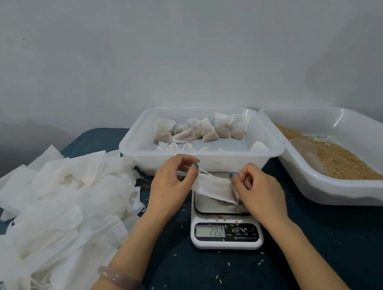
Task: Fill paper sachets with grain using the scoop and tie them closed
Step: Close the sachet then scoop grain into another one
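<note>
You look to be at the closing step. Your left hand (pixel 172 179) and right hand (pixel 260 190) each pinch an end of the soft white paper sachet (pixel 214 187), stretched just above the white digital scale (pixel 226 235) at centre. It sags limp and creased, with its thin drawstring (pixel 204 171) loose on top. Next, pull that string evenly, then knot it. The finished sachets sit in the white plastic tray (pixel 139 136) at 12 o'clock.

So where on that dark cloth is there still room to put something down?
Two bare patches, dotted with stray grains: the cloth in front of the scale, and right of it, below the grain tray. Crowded: the empty sachet pile on the left, the filled-sachet tray at the back.
</note>
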